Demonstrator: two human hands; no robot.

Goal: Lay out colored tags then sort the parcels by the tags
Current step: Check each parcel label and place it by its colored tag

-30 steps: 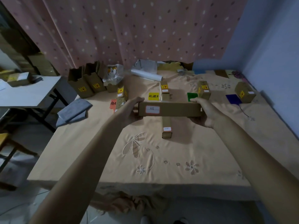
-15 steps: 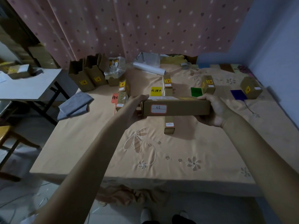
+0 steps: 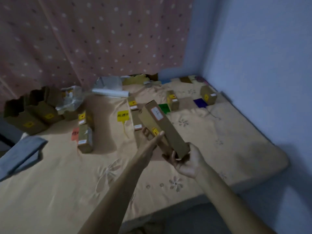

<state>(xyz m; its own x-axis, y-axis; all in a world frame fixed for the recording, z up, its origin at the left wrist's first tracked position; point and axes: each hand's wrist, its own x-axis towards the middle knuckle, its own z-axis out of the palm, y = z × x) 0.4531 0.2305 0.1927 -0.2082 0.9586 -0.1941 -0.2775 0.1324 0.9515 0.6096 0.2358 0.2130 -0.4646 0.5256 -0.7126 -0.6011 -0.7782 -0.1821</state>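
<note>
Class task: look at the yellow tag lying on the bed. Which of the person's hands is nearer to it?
Left. The left hand grips the long parcel just right of the yellow tag. The right hand holds the parcel's lower end, farther right and closer to the camera.

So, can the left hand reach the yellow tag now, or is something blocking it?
Probably not at once: the left hand is holding the long parcel together with the right hand. The yellow tag lies uncovered to its left, so once the hand lets go, the path looks free.
</note>
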